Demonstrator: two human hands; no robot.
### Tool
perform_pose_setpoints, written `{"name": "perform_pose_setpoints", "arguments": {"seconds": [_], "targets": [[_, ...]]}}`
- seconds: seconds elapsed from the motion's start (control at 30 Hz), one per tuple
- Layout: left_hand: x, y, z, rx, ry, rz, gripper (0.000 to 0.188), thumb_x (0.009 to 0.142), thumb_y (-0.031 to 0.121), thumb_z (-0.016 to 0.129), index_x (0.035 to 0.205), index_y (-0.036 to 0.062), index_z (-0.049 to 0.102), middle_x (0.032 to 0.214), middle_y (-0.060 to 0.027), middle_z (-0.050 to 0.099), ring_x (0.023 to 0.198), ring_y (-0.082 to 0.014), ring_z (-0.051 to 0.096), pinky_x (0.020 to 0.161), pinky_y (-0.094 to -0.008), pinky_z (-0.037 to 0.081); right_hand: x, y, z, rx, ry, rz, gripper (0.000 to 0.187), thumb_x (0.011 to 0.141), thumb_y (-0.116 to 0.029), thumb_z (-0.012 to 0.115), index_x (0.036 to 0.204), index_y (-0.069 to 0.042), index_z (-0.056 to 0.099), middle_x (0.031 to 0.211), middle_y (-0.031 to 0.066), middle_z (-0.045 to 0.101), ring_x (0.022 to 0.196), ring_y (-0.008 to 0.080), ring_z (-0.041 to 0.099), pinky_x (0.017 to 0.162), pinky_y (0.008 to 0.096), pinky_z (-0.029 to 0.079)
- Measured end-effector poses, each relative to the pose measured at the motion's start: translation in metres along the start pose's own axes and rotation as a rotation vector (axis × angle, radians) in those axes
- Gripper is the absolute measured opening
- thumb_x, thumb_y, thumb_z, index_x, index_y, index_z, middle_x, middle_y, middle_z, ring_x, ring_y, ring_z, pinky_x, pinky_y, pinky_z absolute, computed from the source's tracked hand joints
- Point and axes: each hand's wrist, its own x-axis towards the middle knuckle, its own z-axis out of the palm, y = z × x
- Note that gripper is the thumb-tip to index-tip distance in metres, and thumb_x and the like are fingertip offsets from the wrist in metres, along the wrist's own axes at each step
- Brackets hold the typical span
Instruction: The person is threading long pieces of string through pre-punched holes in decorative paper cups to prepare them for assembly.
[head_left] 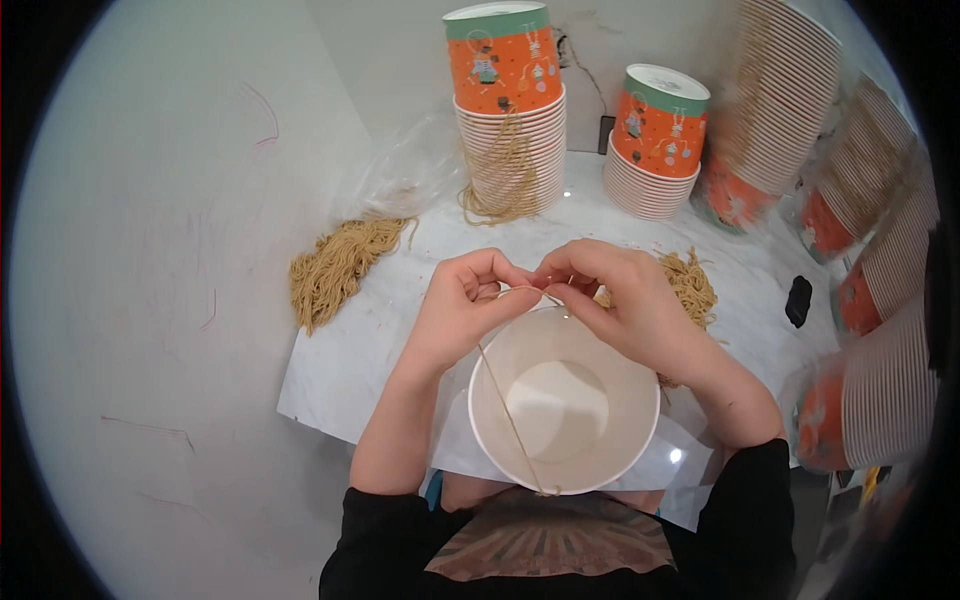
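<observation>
A loose bundle of tan string point(335, 268) is lying at the left of the tabletop point(340, 370). The left hand point(462, 305) and right hand point(625, 300) are pinching one tan string point(510, 410) over the white paper bucket point(563, 400), their fingers hiding its end. Two orange bucket stacks point(507, 110) are standing far; those at right are blurring, cut off.

Small packing workshop, stacked paper cups point(505, 150), string bundles point(335, 268)

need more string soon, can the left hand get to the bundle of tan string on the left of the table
Probably yes: the tan string bundle lies in the open, nothing between it and the left hand, though that hand now pinches a string.
</observation>
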Motion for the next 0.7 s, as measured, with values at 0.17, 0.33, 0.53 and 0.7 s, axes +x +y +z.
{"name": "perform_pose_setpoints", "arguments": {"seconds": [0.17, 0.33, 0.53, 0.7], "targets": [[-0.001, -0.001, -0.001, -0.058, 0.050, 0.003, 0.014, 0.086, -0.004, 0.075, 0.096, -0.0030, 0.065, 0.093, -0.0080, 0.072, 0.080, -0.0058, 0.065, 0.071, -0.0200, 0.052, 0.004, -0.002, 0.007, 0.081, -0.056, 0.016, 0.016, 0.089, 0.000, 0.065, 0.104, 0.001, 0.062, 0.094, 0.0153, 0.070, 0.084, 0.0294, 0.072, 0.072, 0.0358, 0.057], [-0.002, 0.003, 0.000, -0.017, 0.003, -0.070, 0.017, 0.084, -0.007, 0.075, 0.097, -0.0033, 0.065, 0.095, -0.0083, 0.072, 0.086, -0.0089, 0.067, 0.077, -0.0215, 0.055, -0.002, -0.002, 0.010, -0.007, -0.009, -0.024, 0.013, 0.089, 0.002, 0.064, 0.102, 0.000, 0.061, 0.093, 0.0143, 0.068, 0.086, 0.0289, 0.071, 0.073, 0.0351, 0.058], [-0.002, 0.006, 0.000, -0.150, -0.053, -0.046, 0.024, 0.083, -0.005, 0.077, 0.104, -0.0039, 0.065, 0.099, -0.0103, 0.073, 0.096, -0.0122, 0.070, 0.084, -0.0240, 0.057, -0.003, 0.001, 0.018, -0.006, 0.035, -0.073, 0.014, 0.089, 0.004, 0.065, 0.101, -0.001, 0.061, 0.091, 0.0126, 0.065, 0.082, 0.0282, 0.069, 0.071, 0.0355, 0.056], [-0.001, 0.009, -0.004, -0.103, -0.055, -0.168, 0.025, 0.083, -0.002, 0.077, 0.106, -0.0036, 0.067, 0.095, -0.0090, 0.073, 0.091, -0.0118, 0.071, 0.084, -0.0243, 0.057, -0.004, 0.002, 0.019, -0.001, 0.025, -0.066, 0.015, 0.089, 0.005, 0.064, 0.103, 0.000, 0.061, 0.092, 0.0126, 0.064, 0.082, 0.0268, 0.068, 0.071, 0.0346, 0.055]]}}
